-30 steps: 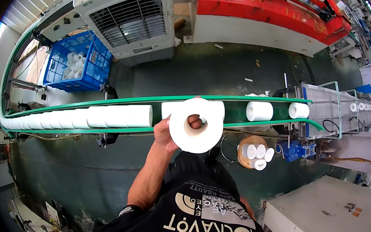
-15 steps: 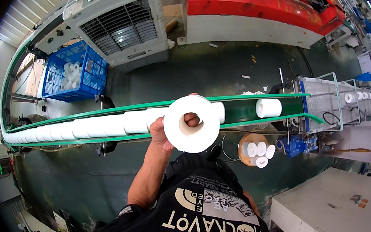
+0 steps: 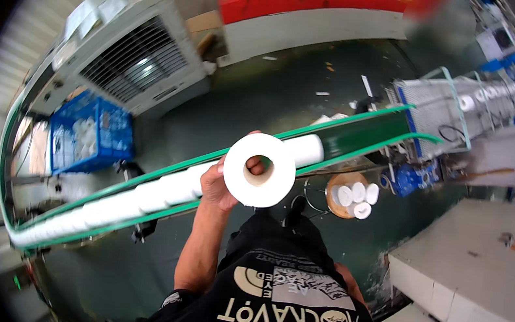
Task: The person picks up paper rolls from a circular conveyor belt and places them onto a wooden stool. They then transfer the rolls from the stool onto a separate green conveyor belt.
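A row of rolls [image 3: 112, 208] is noted along the conveyor [image 3: 370, 134]. By the left hand [image 3: 217, 186], one roll [image 3: 282, 178] is gripped above it, core facing the camera. The right hand is out of view. Holding is judged in hand; steady support is called for next.

And a roll [image 3: 259, 170] is sitting in my left hand [image 3: 217, 188], in front of the conveyor [image 3: 370, 134]; a row [image 3: 133, 199] is stretching left along it. Beyond, a crate [image 3: 115, 134] is standing left of the cooler [image 3: 136, 61]; nearside right, a stool [image 3: 334, 186] is carrying more rolls [image 3: 372, 193].
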Motion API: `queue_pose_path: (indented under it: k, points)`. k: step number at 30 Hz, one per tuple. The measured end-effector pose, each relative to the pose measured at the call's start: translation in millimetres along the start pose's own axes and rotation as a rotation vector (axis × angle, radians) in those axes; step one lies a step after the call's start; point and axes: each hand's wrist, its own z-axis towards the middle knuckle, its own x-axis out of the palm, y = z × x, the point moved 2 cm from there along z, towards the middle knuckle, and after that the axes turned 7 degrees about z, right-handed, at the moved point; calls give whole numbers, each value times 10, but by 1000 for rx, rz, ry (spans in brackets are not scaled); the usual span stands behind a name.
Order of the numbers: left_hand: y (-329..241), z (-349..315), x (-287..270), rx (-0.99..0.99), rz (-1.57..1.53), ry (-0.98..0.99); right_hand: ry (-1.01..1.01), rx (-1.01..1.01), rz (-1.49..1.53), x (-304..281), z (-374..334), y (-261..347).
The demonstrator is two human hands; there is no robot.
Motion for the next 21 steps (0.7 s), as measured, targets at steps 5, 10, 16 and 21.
queue_pose_path:
  k: [5, 10, 16, 21]
  points:
    - [652, 722, 6, -185, 380, -337, -141, 265, 216, -14, 21, -446]
    - [1546, 1261, -545, -304, 979, -762, -213, 613, 706, -80, 100, 116]
    - [1416, 1003, -1320, -159, 941, -1055, -113, 566, 784, -223, 179, 28]
    - [1040, 455, -1392, -377, 1540, -1238, 110, 374, 409, -382, 569, -149]
